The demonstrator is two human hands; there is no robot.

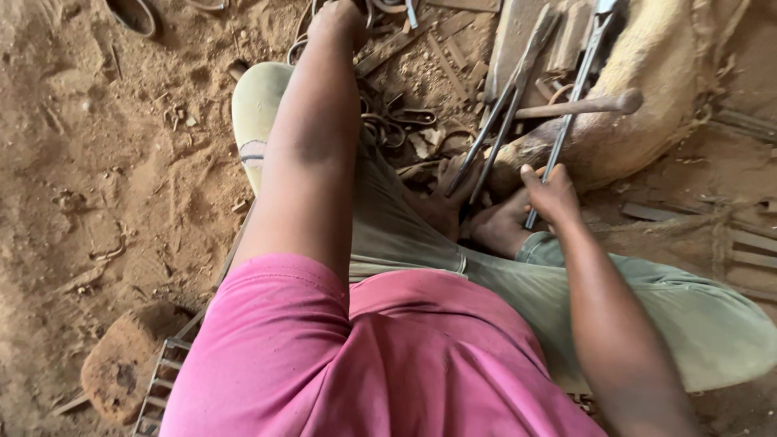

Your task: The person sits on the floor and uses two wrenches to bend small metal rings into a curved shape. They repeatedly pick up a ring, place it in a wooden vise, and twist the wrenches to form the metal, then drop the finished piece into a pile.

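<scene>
Clearly, the right hand (pixel 552 194) grips long, thin, dull-grey metal tongs (pixel 576 89).

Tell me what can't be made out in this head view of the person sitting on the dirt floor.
- Left hand: fingers lost among scrap metal at the top edge; its grip can't be told.
- Long tongs in the right hand: tips cut off by the top edge.
- Second tongs: lower ends hidden behind the feet.
- Hammer: head not clear against the sack.
- Metal grate: partly covered by the pink shirt.
</scene>
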